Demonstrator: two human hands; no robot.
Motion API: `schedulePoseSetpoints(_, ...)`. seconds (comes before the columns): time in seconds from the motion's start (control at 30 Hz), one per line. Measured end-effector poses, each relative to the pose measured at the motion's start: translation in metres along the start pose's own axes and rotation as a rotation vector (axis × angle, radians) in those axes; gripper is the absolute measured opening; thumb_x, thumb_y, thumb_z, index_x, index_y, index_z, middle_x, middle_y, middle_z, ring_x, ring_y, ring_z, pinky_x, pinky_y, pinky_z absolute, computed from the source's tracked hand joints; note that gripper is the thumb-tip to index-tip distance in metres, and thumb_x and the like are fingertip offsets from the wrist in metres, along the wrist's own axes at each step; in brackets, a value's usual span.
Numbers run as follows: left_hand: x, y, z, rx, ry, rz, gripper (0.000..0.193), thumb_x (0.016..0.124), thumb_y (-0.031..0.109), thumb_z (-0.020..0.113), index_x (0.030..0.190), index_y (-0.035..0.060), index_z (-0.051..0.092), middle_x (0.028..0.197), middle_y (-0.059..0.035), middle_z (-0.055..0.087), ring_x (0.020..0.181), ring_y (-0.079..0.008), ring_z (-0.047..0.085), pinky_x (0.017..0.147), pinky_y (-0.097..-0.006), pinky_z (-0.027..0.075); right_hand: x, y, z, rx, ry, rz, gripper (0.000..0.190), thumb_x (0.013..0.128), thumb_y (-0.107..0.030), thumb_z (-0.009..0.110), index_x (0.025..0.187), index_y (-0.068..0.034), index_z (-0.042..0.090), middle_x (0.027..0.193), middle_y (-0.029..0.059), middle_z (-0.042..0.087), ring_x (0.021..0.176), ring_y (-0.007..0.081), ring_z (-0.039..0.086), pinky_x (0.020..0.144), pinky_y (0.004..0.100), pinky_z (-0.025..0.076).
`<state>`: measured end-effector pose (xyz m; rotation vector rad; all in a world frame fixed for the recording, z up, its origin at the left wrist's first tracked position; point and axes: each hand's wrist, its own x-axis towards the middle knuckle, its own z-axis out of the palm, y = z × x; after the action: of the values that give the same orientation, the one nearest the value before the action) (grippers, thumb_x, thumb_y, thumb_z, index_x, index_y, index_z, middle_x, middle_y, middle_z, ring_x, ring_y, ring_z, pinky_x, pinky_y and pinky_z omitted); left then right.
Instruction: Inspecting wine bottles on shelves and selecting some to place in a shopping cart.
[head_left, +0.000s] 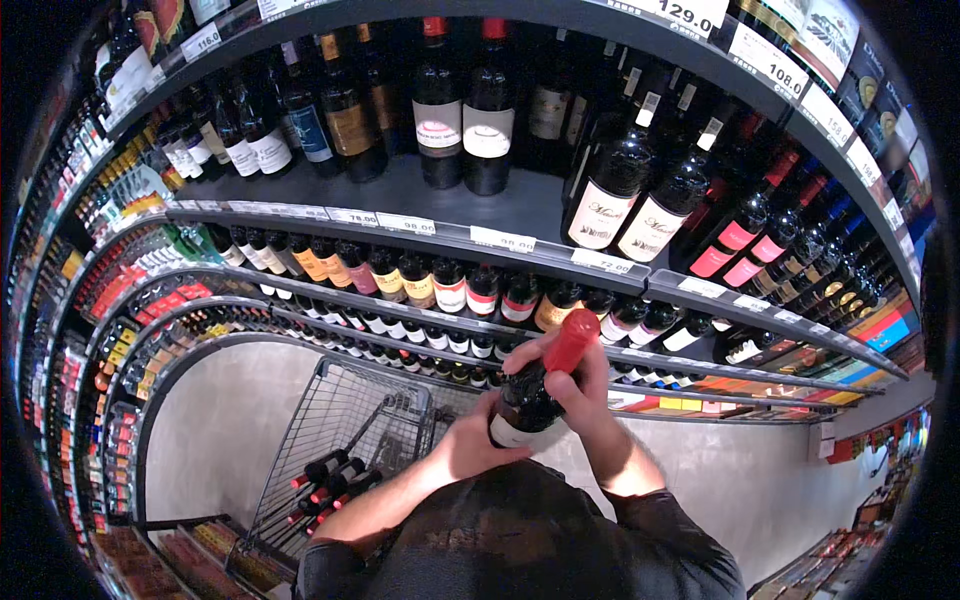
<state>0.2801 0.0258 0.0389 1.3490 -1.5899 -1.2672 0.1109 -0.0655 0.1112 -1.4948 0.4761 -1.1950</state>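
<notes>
Both of my hands hold one dark glass wine bottle (525, 397) with red foil over its neck and a pale label. My left hand (474, 439) wraps around the body near the label. Around the shoulder and neck, just under the red foil, my right hand (581, 390) has its fingers closed. The bottle tilts with its neck up and to the right, in front of my chest. Beyond it, two similar red-capped bottles (487, 127) stand upright on a dark shelf (420, 187), with bare shelf surface in front of them.
A wire shopping cart (289, 442) stands at my left, with several red-capped bottles (330, 484) lying in it. Tiered shelves of wine bottles (416, 277) curve around the front and left. Price tags (502, 240) line the shelf edges. Grey floor (697, 480) extends to the right.
</notes>
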Motion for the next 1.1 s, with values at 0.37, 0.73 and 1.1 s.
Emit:
schedulePoseSetpoints(0.37, 0.066, 0.059, -0.070, 0.201, 0.177, 0.573, 0.058, 0.080, 0.009, 0.075, 0.135, 0.0014, 0.057, 0.135, -0.0160, 0.061, 0.128, -0.0253, 0.056, 0.110, -0.0391, 0.044, 0.035, -0.100, 0.018, -0.428, -0.300, -0.711, 0.053, 0.069, -0.034, 0.089, 0.110, -0.007, 0.068, 0.110, 0.0133, 0.070, 0.101, 0.0361, 0.068, 0.087, 0.0475, 0.054)
schedulePoseSetpoints(0.73, 0.162, 0.124, -0.121, 0.476, 0.418, 0.834, 0.080, 0.061, 0.007, 0.086, 0.134, 0.0028, 0.054, 0.130, -0.0166, 0.058, 0.124, -0.0347, 0.056, 0.107, -0.0418, 0.046, 0.069, -0.116, 0.027, -0.871, 0.322, -0.656, 0.045, 0.071, -0.015, 0.085, 0.111, -0.001, 0.073, 0.104, 0.0127, 0.074, 0.097, 0.0282, 0.070, 0.089, 0.0389, 0.054)
schedulePoseSetpoints(1.1, 0.218, 0.117, -0.127, 0.408, 0.330, 0.653, 0.088, 0.064, 0.017, 0.092, 0.139, 0.0029, 0.050, 0.136, -0.0167, 0.057, 0.128, -0.0324, 0.055, 0.110, -0.0409, 0.044, 0.155, -0.088, 0.003, -0.722, 0.471, -0.492, 0.051, 0.081, -0.016, 0.083, 0.127, -0.002, 0.067, 0.114, 0.0123, 0.072, 0.101, 0.0182, 0.069, 0.092, 0.0309, 0.053)
